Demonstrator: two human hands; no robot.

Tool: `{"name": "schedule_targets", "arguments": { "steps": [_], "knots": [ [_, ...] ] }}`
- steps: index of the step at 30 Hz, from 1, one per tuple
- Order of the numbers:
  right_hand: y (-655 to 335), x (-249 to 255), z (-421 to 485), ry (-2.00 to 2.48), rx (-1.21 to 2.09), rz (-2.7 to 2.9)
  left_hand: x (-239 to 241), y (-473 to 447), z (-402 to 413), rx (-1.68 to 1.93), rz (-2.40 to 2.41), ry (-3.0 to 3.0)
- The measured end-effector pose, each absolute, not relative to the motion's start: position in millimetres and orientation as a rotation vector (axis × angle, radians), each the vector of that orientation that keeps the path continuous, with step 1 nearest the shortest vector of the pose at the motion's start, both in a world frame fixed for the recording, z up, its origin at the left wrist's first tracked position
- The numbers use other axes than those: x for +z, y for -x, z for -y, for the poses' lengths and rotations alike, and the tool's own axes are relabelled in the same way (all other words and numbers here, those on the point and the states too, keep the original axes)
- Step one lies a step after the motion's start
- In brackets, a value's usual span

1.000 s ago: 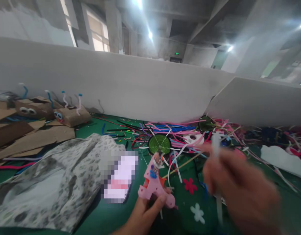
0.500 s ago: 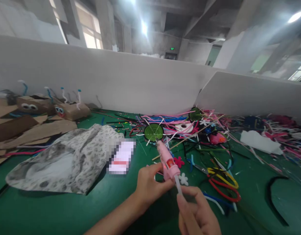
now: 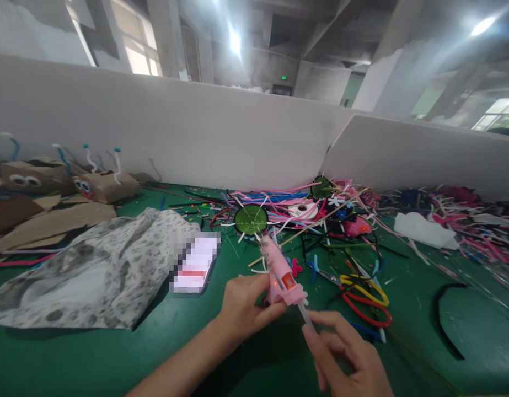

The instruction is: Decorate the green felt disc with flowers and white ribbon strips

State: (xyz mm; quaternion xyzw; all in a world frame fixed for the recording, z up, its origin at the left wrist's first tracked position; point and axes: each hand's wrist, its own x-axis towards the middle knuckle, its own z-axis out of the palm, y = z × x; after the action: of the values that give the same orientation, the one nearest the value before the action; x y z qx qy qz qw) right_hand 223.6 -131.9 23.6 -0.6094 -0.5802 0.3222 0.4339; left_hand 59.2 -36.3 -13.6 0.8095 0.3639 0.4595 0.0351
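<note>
My left hand (image 3: pixel 248 309) is closed around the handle of a pink hot glue gun (image 3: pixel 279 270), whose nozzle points away from me. A small orange-red light glows on its side. Out of its back end sticks a translucent glue stick (image 3: pixel 304 314), pinched between the thumb and forefinger of my right hand (image 3: pixel 347 353). Just beyond the nozzle lies a green disc (image 3: pixel 251 219) with a black rim and white spokes. Close to the gun, partly hidden by it, is a small dark-pink flower (image 3: pixel 295 267).
Scissors (image 3: pixel 365 298) with yellow and red handles lie to the right, before a heap of pipe cleaners (image 3: pixel 274 204). On the left are a patterned cloth (image 3: pixel 113 264), a blurred phone-like object (image 3: pixel 195 264) and cardboard figures (image 3: pixel 107 186). A white partition (image 3: pixel 221 132) stands behind.
The view has turned slightly right, so the table things appear farther left. The glue gun stays in my left hand and the glue stick in my right; my right fingers sit slightly farther right.
</note>
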Motion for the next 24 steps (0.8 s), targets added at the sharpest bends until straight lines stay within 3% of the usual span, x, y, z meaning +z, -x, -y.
{"name": "schedule_targets", "arguments": {
  "steps": [4, 7, 14, 16, 18, 24],
  "knots": [
    [-253.2, 13.0, 123.7, 1.495, 0.541, 1.738, -11.3, -57.3, 33.0, 1.579, -1.049, -2.794],
    [-261.8, 5.9, 124.8, 1.526, 0.546, 1.713, -8.2, -58.5, 36.0, 1.61, -1.054, -2.964],
    [-252.2, 2.6, 129.0, 1.437, 1.498, 1.061, -12.6, -67.8, 43.5, 1.588, -1.081, -2.995],
    [-249.8, 1.4, 125.9, 1.367, 1.612, 0.922, -12.3, -68.1, 42.3, 1.589, -1.102, -2.971],
    [-246.9, 1.0, 122.9, 1.359, 1.506, 0.928, -10.8, -67.3, 40.5, 1.578, -1.131, -2.954],
    [-245.3, 5.4, 115.5, 1.589, 0.679, 1.288, -5.6, -67.8, 37.6, 1.537, -1.273, -2.92]
  ]
}}
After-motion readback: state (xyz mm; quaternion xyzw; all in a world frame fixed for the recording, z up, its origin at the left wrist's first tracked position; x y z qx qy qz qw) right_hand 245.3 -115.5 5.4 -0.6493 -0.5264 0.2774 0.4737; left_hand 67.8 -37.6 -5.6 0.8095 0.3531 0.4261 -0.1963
